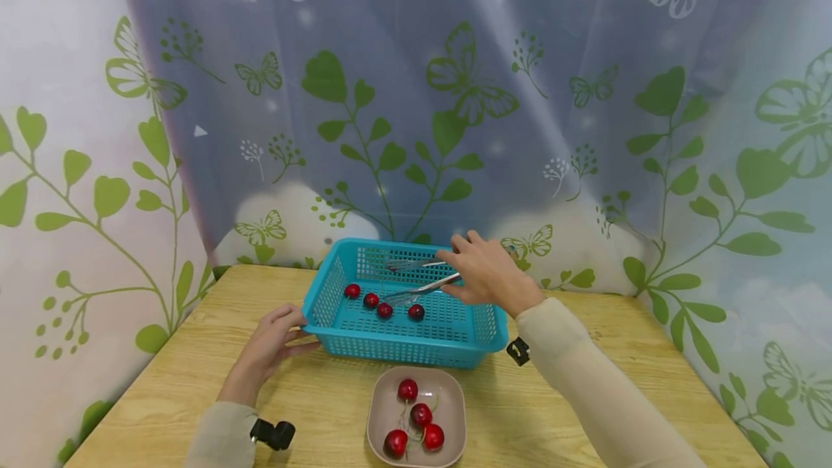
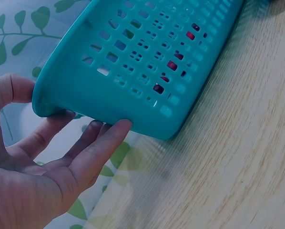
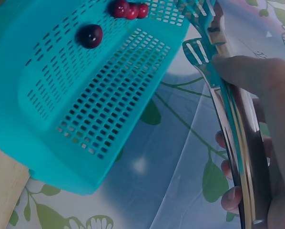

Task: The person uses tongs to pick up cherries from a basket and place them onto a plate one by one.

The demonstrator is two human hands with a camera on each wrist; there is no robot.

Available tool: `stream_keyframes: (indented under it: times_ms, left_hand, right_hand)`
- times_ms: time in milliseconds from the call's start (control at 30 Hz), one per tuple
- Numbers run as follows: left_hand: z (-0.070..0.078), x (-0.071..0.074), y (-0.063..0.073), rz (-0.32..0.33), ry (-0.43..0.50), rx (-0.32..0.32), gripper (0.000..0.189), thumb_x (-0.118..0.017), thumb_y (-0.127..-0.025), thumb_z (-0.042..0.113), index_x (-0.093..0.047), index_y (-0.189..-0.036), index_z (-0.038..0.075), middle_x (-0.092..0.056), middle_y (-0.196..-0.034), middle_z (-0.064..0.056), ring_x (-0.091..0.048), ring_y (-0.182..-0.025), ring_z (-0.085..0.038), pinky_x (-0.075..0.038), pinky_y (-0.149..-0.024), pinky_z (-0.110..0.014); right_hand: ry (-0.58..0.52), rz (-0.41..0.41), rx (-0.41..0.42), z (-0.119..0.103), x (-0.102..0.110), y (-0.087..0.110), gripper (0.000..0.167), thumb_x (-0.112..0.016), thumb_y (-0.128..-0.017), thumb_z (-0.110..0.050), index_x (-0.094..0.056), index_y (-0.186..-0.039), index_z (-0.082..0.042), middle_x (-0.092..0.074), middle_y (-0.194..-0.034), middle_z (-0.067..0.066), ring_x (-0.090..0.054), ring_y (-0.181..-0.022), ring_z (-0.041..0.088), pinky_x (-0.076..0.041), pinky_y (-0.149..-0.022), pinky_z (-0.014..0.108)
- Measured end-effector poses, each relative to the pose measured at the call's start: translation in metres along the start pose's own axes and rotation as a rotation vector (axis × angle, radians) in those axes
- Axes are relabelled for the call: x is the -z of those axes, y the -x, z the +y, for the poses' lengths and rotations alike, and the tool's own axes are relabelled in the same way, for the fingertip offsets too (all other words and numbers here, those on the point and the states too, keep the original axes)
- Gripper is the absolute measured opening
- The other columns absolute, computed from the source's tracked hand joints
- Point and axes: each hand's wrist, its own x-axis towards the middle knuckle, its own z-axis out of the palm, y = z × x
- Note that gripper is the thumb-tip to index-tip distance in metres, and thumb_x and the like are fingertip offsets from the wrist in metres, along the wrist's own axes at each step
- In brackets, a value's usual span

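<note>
My right hand (image 1: 490, 273) holds metal serving tongs (image 1: 429, 286) over the basket, their two slotted ends spread apart with nothing between them. Under the tongs, several dark red cherries (image 1: 384, 310) lie on the floor of the blue perforated plastic basket (image 1: 403, 352). With thumb at the rim and fingers beneath it, my left hand (image 1: 269, 344) grips the basket's left end. The right wrist view shows my fingers wrapped along the tongs' arms (image 3: 249, 157). In front of the basket stands a small beige square bowl (image 1: 460, 410) holding several stemmed cherries (image 1: 396, 443).
A light wooden table (image 1: 552, 410) carries the basket and bowl. Close behind the basket hangs a curtain (image 1: 403, 128) printed with leaves and butterflies, and it also closes in the left and right sides.
</note>
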Motion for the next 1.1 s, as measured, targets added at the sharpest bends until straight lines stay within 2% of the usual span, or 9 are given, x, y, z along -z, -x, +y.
stream_keyframes:
  times_ms: [333,767,933,1100]
  left_hand:
    - [0.0,0.0,-0.001,-0.006,-0.007,-0.003,0.014,-0.056,-0.103,0.018,-0.064,-0.098,0.008,-0.06,-0.107,-0.004,-0.067,-0.098,-0.022,-0.062,-0.098,-0.054]
    - [0.0,0.0,0.0,-0.011,0.003,-0.007,0.013,-0.055,-0.103,0.016,-0.062,-0.096,0.008,-0.06,-0.104,-0.003,-0.066,-0.097,-0.023,-0.062,-0.098,-0.054]
    - [0.001,0.0,0.001,-0.007,0.006,-0.005,0.011,-0.055,-0.102,0.015,-0.062,-0.096,0.008,-0.059,-0.104,-0.003,-0.066,-0.097,-0.024,-0.061,-0.099,-0.055]
    - [0.001,0.001,0.001,-0.009,0.012,-0.005,0.012,-0.055,-0.102,0.015,-0.06,-0.093,0.009,-0.059,-0.103,-0.003,-0.066,-0.096,-0.023,-0.061,-0.099,-0.055]
  right_hand:
    - [0.05,-0.015,0.018,0.003,-0.006,-0.005,0.063,-0.072,-0.088,-0.061,-0.064,-0.136,-0.022,-0.063,-0.113,0.008,-0.057,-0.09,0.027,-0.05,-0.05,0.034]
    - [0.067,0.0,0.039,0.007,-0.016,-0.007,0.063,-0.074,-0.087,-0.061,-0.065,-0.137,-0.024,-0.064,-0.113,0.007,-0.056,-0.086,0.024,-0.05,-0.052,0.033]
    - [0.085,-0.064,0.053,0.008,-0.02,-0.011,0.062,-0.074,-0.087,-0.06,-0.065,-0.138,-0.025,-0.065,-0.114,0.008,-0.056,-0.086,0.024,-0.053,-0.058,0.034]
    - [0.092,-0.149,0.041,0.009,-0.022,-0.016,0.058,-0.075,-0.088,-0.057,-0.067,-0.136,-0.027,-0.067,-0.118,0.008,-0.059,-0.092,0.026,-0.057,-0.066,0.037]
